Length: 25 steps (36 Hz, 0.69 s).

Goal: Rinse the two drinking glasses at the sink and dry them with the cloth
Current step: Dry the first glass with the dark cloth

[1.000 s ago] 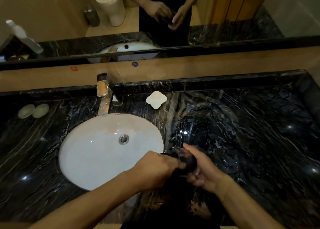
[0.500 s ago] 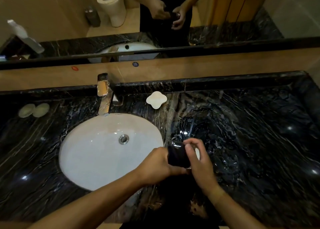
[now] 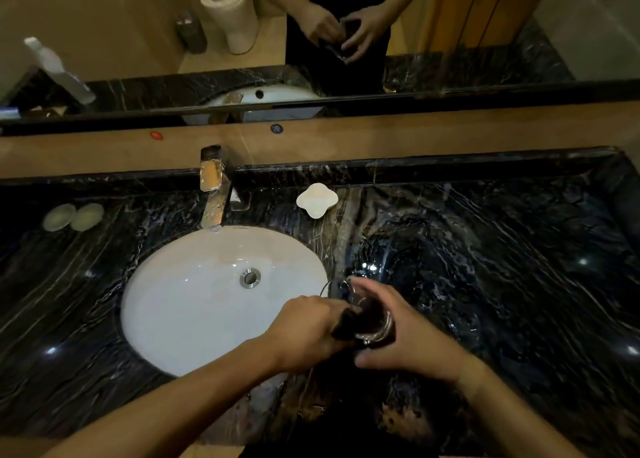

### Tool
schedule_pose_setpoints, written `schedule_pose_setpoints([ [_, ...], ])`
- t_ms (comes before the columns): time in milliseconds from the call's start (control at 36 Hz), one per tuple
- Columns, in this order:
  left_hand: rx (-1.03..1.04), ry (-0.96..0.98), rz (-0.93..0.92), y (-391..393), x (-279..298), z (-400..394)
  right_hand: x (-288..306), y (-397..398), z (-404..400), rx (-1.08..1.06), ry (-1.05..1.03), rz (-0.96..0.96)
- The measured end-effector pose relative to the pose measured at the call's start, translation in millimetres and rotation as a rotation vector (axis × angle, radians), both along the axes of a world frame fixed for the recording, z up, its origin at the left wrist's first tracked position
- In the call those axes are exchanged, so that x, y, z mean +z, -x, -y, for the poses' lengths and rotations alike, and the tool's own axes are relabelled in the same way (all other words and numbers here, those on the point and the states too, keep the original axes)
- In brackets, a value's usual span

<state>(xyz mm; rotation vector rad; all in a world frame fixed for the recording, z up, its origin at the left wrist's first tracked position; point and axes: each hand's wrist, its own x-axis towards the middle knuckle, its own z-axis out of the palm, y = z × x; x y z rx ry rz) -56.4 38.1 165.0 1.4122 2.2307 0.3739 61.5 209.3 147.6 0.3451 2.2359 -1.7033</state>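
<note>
The right hand [image 3: 408, 336] holds a drinking glass [image 3: 372, 322] just past the near right rim of the sink [image 3: 194, 305], above the dark counter [image 3: 502, 284]. Its fingers curl around the far side of the glass and its thumb sits below, so the glass is wrapped by that hand. The glass lies tipped on its side, and its long line runs from the right hand across toward the left hand [image 3: 308, 326]. The open mouth faces the left hand. The left hand is closed around a dark cloth [image 3: 346, 324] and pushes it toward the mouth of the glass, so the cloth is right next to the glass, on the left hand's side. The left hand is the nearer one for wiping; the right hand is the one that can turn the glass. I can only see one glass near the hands. Half a second ago the glass stood more upright, with the cloth in front of it. Now it is tipped more toward the left hand, and the clear base shows near the right palm.
</note>
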Motion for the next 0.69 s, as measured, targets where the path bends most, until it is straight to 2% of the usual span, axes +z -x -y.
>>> schedule_pose_setpoints([
  [56, 0.077, 0.022, 0.1, -0.9, 3.8, -5.4, -2.7, 1.7, 4.0, 0.12, -0.383, -0.079],
  [111, 0.121, 0.039, 0.178, -2.2, 6.8, -8.6, -2.9, 5.9, 11.5, 0.113, -0.636, -0.178],
  [194, 0.098, 0.056, 0.165, -3.7, 11.4, -10.5, 0.5, 10.2, 14.2, 0.068, -0.666, -0.166],
  [250, 0.028, 0.044, 0.129, -3.0, 10.9, -8.3, 4.7, 11.0, 8.8, 0.075, -0.603, -0.133],
  [361, -0.274, -0.016, -0.098, 1.5, 5.9, 2.5, 9.8, 9.9, -7.1, 0.182, -0.255, -0.01],
  [472, -0.515, -0.194, -0.241, 5.3, 8.5, 8.3, 15.8, 11.3, -22.5, 0.354, -0.035, 0.052],
  [528, -0.521, -0.3, -0.229, 10.6, 13.0, 8.5, 17.4, 13.2, -30.5, 0.406, 0.018, 0.066],
  [611, -0.454, -0.39, -0.183, 20.2, 17.0, 10.0, 10.0, 10.5, -43.5, 0.366, 0.136, 0.079],
  [694, -0.204, -0.457, -0.153, 32.3, 19.2, 15.0, 1.1, 1.1, -51.7, 0.213, 0.382, 0.139],
])
